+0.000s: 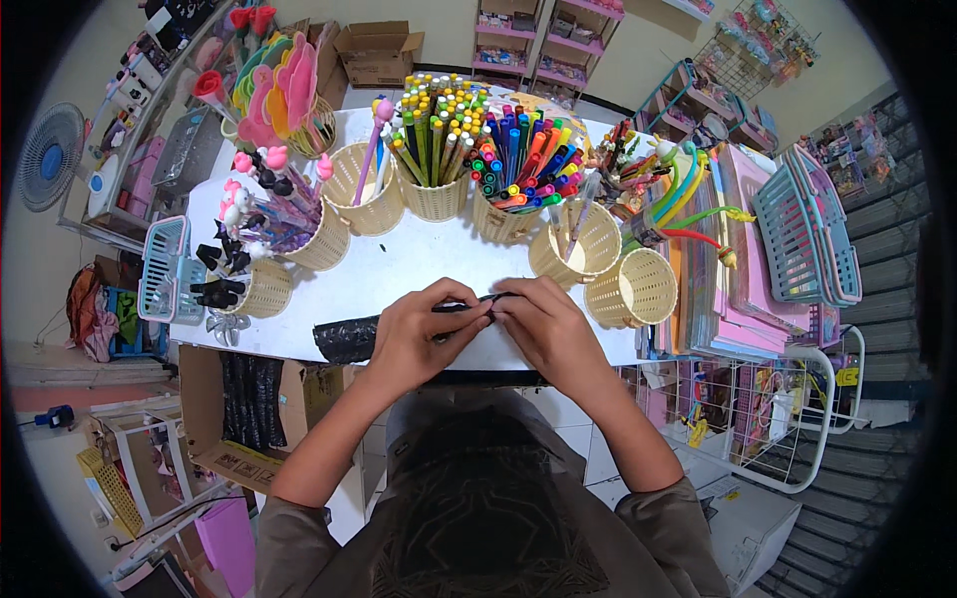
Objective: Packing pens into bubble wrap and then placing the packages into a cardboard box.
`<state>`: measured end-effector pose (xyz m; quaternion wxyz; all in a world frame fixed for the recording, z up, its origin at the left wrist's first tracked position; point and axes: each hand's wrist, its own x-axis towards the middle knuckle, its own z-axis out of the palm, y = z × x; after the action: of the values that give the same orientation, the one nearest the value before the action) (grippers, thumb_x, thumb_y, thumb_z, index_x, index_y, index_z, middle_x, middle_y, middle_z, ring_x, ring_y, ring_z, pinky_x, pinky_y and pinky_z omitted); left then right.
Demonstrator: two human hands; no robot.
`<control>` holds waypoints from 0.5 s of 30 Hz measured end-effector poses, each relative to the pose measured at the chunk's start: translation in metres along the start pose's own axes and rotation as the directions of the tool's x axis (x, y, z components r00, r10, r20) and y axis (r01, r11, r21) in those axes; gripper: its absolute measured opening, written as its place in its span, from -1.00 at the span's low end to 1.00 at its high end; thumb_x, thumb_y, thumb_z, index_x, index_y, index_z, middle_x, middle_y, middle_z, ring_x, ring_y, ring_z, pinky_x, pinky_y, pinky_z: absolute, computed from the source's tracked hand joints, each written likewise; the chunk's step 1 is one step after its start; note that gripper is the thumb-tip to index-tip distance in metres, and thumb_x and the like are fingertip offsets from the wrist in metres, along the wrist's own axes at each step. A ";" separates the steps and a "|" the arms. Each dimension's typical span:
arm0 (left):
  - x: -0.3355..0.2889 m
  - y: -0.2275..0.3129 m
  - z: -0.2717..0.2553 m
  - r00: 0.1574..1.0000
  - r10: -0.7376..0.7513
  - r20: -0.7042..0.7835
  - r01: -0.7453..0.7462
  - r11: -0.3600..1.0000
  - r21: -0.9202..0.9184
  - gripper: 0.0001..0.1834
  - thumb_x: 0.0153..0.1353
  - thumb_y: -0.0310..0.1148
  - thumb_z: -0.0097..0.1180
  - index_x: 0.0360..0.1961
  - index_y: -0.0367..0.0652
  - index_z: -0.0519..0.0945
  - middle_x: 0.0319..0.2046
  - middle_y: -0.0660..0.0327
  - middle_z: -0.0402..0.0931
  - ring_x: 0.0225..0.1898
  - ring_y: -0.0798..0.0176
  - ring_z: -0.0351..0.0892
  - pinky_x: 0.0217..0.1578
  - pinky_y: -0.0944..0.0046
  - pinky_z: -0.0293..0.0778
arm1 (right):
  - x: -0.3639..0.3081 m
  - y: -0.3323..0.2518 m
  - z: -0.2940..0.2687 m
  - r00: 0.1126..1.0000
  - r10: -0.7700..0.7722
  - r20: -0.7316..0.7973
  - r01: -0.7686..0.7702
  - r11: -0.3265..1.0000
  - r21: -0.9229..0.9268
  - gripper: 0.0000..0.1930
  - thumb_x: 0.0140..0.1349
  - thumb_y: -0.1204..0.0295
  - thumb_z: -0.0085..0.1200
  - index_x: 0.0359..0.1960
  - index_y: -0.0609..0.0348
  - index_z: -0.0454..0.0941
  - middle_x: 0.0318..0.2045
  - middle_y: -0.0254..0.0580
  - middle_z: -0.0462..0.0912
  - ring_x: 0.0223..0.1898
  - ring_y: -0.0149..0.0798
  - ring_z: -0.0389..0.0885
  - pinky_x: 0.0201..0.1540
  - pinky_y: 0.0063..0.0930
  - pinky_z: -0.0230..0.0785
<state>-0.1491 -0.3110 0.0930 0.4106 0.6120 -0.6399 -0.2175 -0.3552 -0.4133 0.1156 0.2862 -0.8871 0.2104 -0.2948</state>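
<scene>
A long bundle wrapped in shiny black plastic [345,340] lies at the near edge of the white table, its left end sticking out past my left hand [421,325]. That hand is closed, with thumb and fingers pinching black plastic. My right hand [546,327] is closed too, its fingertips meeting the left ones on a thin black strip of the wrap between them. Both hands hide the bundle's right part, so its contents cannot be made out. Ahead of the hands stands a wicker cup [596,239] holding a few pens, with another wicker cup [650,289] to its right.
Wicker cups of green pencils [435,140], colourful markers [523,159] and novelty pens [264,214] arc around the white table [429,261]. Notebooks [733,249] and a blue basket [805,224] stand at right. A cardboard box [209,414] with black-wrapped bundles sits below left.
</scene>
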 end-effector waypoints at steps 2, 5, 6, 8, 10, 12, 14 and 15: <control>-0.001 0.000 0.003 1.000 0.002 -0.003 -0.002 1.000 0.007 -0.75 0.27 -0.54 0.54 -0.03 -0.14 0.93 -0.09 0.20 0.79 -0.13 0.21 0.85 -0.08 0.27 0.71 | 0.000 -0.001 0.001 0.999 0.044 0.019 -0.044 0.999 0.023 -0.79 0.34 0.64 0.37 -0.03 0.28 0.68 -0.05 -0.05 0.76 -0.01 0.12 0.73 0.10 -0.09 0.59; 0.000 0.002 0.007 0.992 0.013 -0.124 -0.023 0.996 -0.084 -0.81 0.25 -0.49 0.52 -0.11 -0.10 0.94 -0.19 0.24 0.79 -0.27 0.13 0.81 -0.25 0.24 0.63 | -0.001 -0.001 0.003 0.992 0.120 0.043 -0.122 0.991 0.049 -0.82 0.35 0.64 0.36 -0.06 0.29 0.66 -0.05 -0.03 0.77 0.00 0.12 0.73 0.09 -0.12 0.59; 0.002 0.004 0.004 0.995 0.029 -0.097 -0.031 0.999 -0.024 -0.80 0.26 -0.54 0.52 -0.09 -0.15 0.94 -0.18 0.19 0.80 -0.20 0.14 0.83 -0.15 0.25 0.66 | -0.002 0.000 0.004 0.987 0.154 0.046 -0.157 0.986 0.052 -0.82 0.34 0.65 0.35 -0.08 0.29 0.66 -0.05 -0.02 0.77 0.00 0.12 0.73 0.09 -0.13 0.59; 0.003 0.004 0.003 0.997 0.043 -0.068 -0.041 0.998 0.036 -0.79 0.27 -0.58 0.51 -0.08 -0.19 0.93 -0.17 0.13 0.81 -0.13 0.16 0.86 -0.05 0.25 0.70 | -0.001 -0.001 0.006 0.989 0.146 0.018 -0.147 0.987 0.063 -0.84 0.34 0.64 0.35 -0.09 0.29 0.66 -0.11 -0.01 0.76 -0.04 0.13 0.72 0.05 -0.10 0.58; 0.001 -0.002 0.007 0.995 -0.060 -0.075 0.051 0.993 -0.107 -0.84 0.27 -0.60 0.52 -0.12 -0.25 0.92 -0.23 0.09 0.81 -0.14 0.18 0.85 -0.07 0.26 0.67 | 0.000 -0.003 0.009 0.991 0.136 -0.006 -0.135 0.988 0.077 -0.85 0.33 0.63 0.34 -0.10 0.30 0.66 -0.18 -0.01 0.75 -0.08 0.13 0.71 0.02 -0.07 0.58; 0.001 -0.007 0.008 0.995 -0.078 -0.070 0.065 0.982 -0.175 -0.87 0.28 -0.55 0.52 -0.15 -0.23 0.92 -0.29 0.11 0.79 -0.23 0.18 0.82 -0.17 0.27 0.62 | 0.002 -0.005 0.014 0.961 0.271 -0.056 -0.258 0.950 0.176 -0.86 0.34 0.63 0.34 -0.11 0.29 0.66 -0.26 -0.01 0.73 -0.16 0.14 0.72 -0.05 -0.08 0.59; 0.004 -0.009 0.008 0.993 -0.096 -0.063 0.079 0.967 -0.242 -0.89 0.28 -0.50 0.52 -0.18 -0.20 0.91 -0.34 0.14 0.77 -0.33 0.18 0.78 -0.27 0.28 0.57 | 0.003 -0.001 0.015 0.976 0.206 -0.074 -0.198 0.975 0.103 -0.86 0.34 0.63 0.34 -0.11 0.28 0.67 -0.28 -0.02 0.73 -0.18 0.11 0.74 -0.07 -0.10 0.60; 0.005 -0.010 0.007 0.990 -0.131 -0.051 0.116 0.966 -0.229 -0.90 0.28 -0.50 0.52 -0.19 -0.20 0.91 -0.35 0.13 0.76 -0.35 0.18 0.76 -0.29 0.27 0.55 | 0.003 0.001 0.016 0.986 0.140 -0.089 -0.138 0.990 0.027 -0.86 0.34 0.63 0.35 -0.12 0.27 0.69 -0.30 -0.03 0.74 -0.20 0.08 0.76 -0.10 -0.12 0.61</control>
<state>-0.1485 -0.3194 0.0828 0.4840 0.6069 -0.5578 -0.2937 -0.3432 -0.4096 0.1054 0.3053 -0.8530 0.2814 -0.3163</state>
